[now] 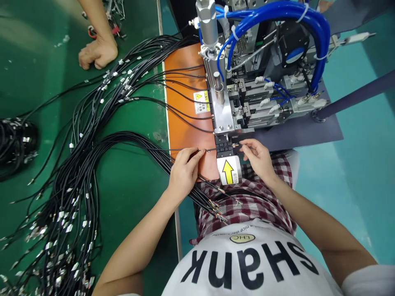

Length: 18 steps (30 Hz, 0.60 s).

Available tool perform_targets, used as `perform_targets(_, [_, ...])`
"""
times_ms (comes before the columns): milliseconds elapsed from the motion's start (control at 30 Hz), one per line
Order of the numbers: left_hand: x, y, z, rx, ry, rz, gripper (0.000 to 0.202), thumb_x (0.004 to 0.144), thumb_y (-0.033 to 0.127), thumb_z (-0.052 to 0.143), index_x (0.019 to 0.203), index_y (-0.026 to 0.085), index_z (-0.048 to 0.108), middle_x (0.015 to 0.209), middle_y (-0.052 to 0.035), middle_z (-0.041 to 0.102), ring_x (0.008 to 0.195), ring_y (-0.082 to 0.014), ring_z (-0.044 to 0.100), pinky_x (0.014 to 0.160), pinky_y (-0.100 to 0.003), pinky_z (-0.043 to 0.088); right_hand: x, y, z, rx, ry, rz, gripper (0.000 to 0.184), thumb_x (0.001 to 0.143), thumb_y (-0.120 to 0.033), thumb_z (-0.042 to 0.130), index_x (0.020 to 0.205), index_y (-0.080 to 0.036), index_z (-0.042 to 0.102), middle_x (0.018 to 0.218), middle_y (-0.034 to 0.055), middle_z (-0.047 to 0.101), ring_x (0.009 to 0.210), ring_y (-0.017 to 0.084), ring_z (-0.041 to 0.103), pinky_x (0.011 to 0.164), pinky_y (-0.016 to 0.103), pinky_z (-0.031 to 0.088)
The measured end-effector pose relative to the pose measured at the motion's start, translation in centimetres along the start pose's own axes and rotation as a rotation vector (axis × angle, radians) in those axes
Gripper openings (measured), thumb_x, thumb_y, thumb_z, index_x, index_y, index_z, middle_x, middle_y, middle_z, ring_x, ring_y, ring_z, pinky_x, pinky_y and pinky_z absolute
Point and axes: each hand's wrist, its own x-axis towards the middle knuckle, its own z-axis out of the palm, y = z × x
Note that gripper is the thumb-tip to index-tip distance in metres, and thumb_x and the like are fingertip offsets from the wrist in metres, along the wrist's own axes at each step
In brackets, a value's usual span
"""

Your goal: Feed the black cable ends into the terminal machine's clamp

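A single black cable point(212, 149) runs across the orange plate point(185, 123) into a black slotted block point(224, 147) at the machine's near end. My left hand point(184, 170) rests on the plate with thumb and fingertips pinched on that cable. Beyond the block, the cable's thin coloured wire ends point(235, 145) stick out. My right hand point(258, 159) is beside them, thumb and forefinger close together at the wire tips; its other fingers are curled. Whether the tips are gripped is too small to tell. Below my left hand lies a bundle of black cables point(203, 199) with stripped ends, partly over my lap.
The metal machine point(222, 107) with blue air hoses point(321, 37) stands ahead, several cables fed into it. A white guard point(228, 170) bears a yellow arrow. Many tagged black cables point(70, 197) cover the green table point(129, 246). Another person's hand point(98, 53) leans there, near red-handled pliers point(115, 31).
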Motion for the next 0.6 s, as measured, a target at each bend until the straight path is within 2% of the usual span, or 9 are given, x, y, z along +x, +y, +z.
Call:
perform_targets(233, [-0.3,0.0,-0.4,-0.009,-0.007,0.008,0.041,0.102,0.018,0.042,0.139,0.024,0.059,0.126,-0.0136,0.062,0.117,-0.0243,0.058,0.102,-0.047,0.052,-1.7,1.8,-1.6,0.027,0.025,0.081,0.034,0.088,-0.048,0.068,0.107,-0.019,0.068,0.091,0.0039,0.071,0.062,0.011,0.058,0.062,0.027,0.050])
perform_targets(333, [1.0,0.0,-0.2,0.016,-0.018,0.004,0.041,0.103,0.018,0.039,0.139,0.021,0.059,0.127,-0.0146,0.061,0.118,-0.0246,0.056,0.102,-0.047,0.051,-2.3,2.2,-2.1,0.011,0.025,0.116,0.034,0.088,-0.047,0.068,0.106,-0.018,0.068,0.092,0.0047,0.071,0.062,0.012,0.058,0.062,0.028,0.049])
perform_targets(467, [3.5,-0.2,0.0,0.082,-0.012,-0.069,0.039,0.103,0.019,0.038,0.136,0.015,0.060,0.129,-0.0171,0.060,0.123,-0.0264,0.053,0.103,-0.045,0.050,-3.1,1.7,-2.6,-0.041,0.038,0.091,0.035,0.087,-0.047,0.069,0.108,-0.019,0.069,0.093,0.0052,0.072,0.062,0.012,0.058,0.065,0.030,0.050])
perform_targets(533, [4.3,-1.0,-0.9,0.063,-0.017,-0.037,0.038,0.103,0.020,0.038,0.134,0.016,0.060,0.129,-0.0161,0.059,0.122,-0.0246,0.055,0.101,-0.042,0.051,-3.8,1.4,-3.2,-0.085,0.044,0.073,0.036,0.088,-0.048,0.068,0.110,-0.020,0.069,0.094,0.0060,0.072,0.064,0.014,0.060,0.067,0.031,0.052])
perform_targets(600, [4.3,-2.8,-3.2,0.090,-0.047,0.014,0.038,0.102,0.021,0.042,0.137,0.019,0.058,0.132,-0.0146,0.058,0.119,-0.0231,0.056,0.099,-0.039,0.051,-4.3,1.3,-4.2,-0.144,0.047,0.072,0.038,0.088,-0.051,0.068,0.113,-0.022,0.069,0.097,0.0074,0.074,0.066,0.016,0.062,0.068,0.034,0.054])
